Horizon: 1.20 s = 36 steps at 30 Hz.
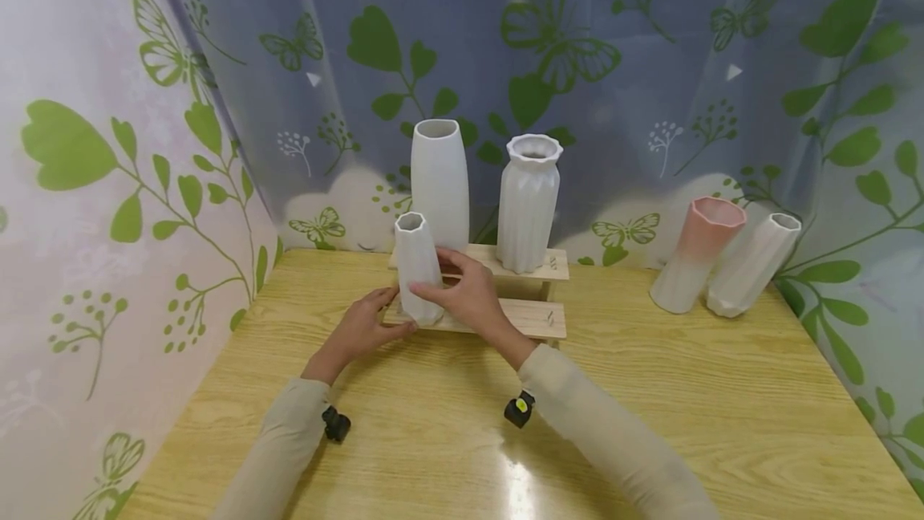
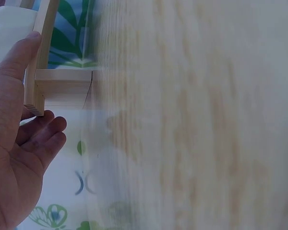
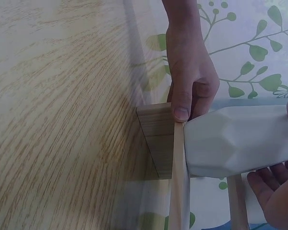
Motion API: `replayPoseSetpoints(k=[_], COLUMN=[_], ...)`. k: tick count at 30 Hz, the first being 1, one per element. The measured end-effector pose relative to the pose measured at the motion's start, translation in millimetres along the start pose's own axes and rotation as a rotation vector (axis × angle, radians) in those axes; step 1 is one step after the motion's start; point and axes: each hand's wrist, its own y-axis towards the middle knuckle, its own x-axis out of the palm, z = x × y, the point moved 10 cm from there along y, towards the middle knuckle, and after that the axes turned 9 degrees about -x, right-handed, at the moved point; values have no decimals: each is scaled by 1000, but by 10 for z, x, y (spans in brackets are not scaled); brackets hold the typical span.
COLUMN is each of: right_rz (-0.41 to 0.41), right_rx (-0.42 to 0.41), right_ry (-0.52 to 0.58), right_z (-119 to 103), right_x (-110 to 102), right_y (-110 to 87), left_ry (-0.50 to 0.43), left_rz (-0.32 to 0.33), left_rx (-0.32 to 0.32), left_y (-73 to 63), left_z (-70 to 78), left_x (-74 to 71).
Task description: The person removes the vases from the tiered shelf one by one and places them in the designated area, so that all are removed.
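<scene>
On the stand [image 1: 523, 316], at the left of its lower tier, the small vase [image 1: 415, 263] stands; the right hand [image 1: 471, 295] clasps it between thumb and fingers, likely to steady it; the left hand [image 1: 361, 329] pinches the tier's end, perhaps so nothing slides.

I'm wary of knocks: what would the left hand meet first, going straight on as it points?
Likely the lower shelf: the left hand has its thumb at the edge; depth is unclear.
</scene>
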Motion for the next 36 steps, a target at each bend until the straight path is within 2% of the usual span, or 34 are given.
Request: replayPoseSetpoints(k=[20,28,36], right_rz=[-22,9,0], right_rx=[-28,-24,-23], right_ry=[-5,9,-10], right_z=[-51,-35,-112], right_x=[-1,-72,-152], right_y=[-15,-29,-43], left_ry=[-6,3,4], left_rz=[-15,-11,-4], left_rx=[-11,-21,-8], left_y=[-14,-5,-13], left_z=[12,2,21], left_x=[-3,11,-8])
